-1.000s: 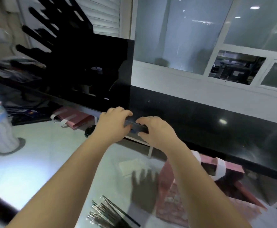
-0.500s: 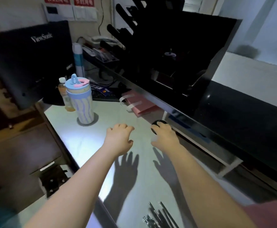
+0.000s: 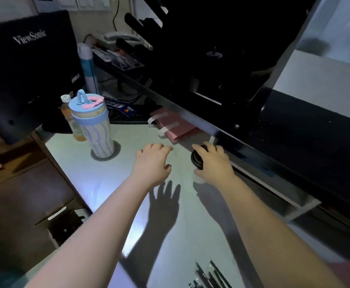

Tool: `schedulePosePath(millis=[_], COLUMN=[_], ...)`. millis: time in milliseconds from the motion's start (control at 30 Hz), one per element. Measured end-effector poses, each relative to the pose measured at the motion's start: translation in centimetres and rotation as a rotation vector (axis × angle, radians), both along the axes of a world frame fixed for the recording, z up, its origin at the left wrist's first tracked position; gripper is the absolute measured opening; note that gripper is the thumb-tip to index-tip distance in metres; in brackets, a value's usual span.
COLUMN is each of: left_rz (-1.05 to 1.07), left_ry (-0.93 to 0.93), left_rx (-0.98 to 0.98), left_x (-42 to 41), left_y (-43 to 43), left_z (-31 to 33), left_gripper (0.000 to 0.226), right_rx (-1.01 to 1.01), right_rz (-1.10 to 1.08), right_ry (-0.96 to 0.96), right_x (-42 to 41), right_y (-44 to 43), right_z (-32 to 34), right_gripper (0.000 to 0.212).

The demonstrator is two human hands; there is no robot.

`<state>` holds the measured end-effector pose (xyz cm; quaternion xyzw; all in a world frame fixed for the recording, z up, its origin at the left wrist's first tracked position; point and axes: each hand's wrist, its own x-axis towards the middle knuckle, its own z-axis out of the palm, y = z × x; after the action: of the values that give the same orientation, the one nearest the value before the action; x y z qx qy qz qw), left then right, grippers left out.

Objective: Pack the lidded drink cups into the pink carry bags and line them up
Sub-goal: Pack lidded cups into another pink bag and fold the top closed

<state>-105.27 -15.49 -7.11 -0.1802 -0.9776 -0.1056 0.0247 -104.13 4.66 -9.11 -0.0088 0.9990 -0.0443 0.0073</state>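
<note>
My right hand (image 3: 214,163) curls round a black round-lidded cup (image 3: 197,161) on the pale table (image 3: 107,183), just under the edge of the dark shelf. The lid faces left; the hand hides most of the cup body. My left hand (image 3: 152,163) hovers beside it, fingers loosely bent, holding nothing. A flat stack of pink carry bags (image 3: 180,129) with white handles lies beyond both hands, half under the shelf. A striped tumbler (image 3: 98,132) with a blue and pink lid stands upright to the left.
A dark shelf (image 3: 253,125) overhangs the table's far side. A black monitor (image 3: 24,69) stands at the left, with an orange drink bottle (image 3: 70,113) behind the tumbler. Several dark straws (image 3: 207,277) lie at the near edge. The table's left edge drops to brown drawers.
Both hands came down from the shelf edge to the table as the view swung left. My right hand reached the black-lidded cup and closed round it.
</note>
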Motion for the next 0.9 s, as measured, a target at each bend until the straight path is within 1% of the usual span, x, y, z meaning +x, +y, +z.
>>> schedulePosePath(millis=[100, 200, 333, 433, 567, 700, 800, 900], left_rz=[-0.078, -0.182, -0.364, -0.493, -0.682, -0.868, -0.961, -1.012], left_ry=[0.09, 0.207, 0.259, 0.281, 0.273, 0.232, 0.16, 0.017], left_rx=[0.039, 0.089, 0.158, 0.192, 0.226, 0.261, 0.263, 0.245], left_x=[-0.4, 0.1, 2.9, 6.5, 13.2, 20.1, 24.5, 27.5], left_y=[2.7, 7.0, 13.8, 19.3, 25.7, 29.7, 30.9, 31.3], left_z=[3.4, 7.6, 12.6, 15.1, 16.6, 15.7, 14.0, 11.7], left_gripper=[0.053, 0.051, 0.056, 0.057, 0.059, 0.059, 0.058, 0.043], right_rx=[-0.002, 0.012, -0.022, 0.005, 0.002, -0.011, -0.063, -0.09], right_rz=[0.067, 0.047, -0.099, -0.246, -0.426, -0.57, -0.644, -0.693], right_ry=[0.059, 0.126, 0.225, 0.296, 0.361, 0.361, 0.356, 0.372], right_x=[3.0, 7.3, 14.6, 21.0, 29.8, 37.5, 41.9, 45.1], right_y=[1.7, 4.6, 10.0, 14.0, 17.9, 19.8, 20.3, 20.7], right_z=[5.9, 11.7, 17.8, 20.6, 21.9, 21.2, 19.6, 17.5], right_gripper=[0.083, 0.084, 0.086, 0.087, 0.087, 0.088, 0.089, 0.087])
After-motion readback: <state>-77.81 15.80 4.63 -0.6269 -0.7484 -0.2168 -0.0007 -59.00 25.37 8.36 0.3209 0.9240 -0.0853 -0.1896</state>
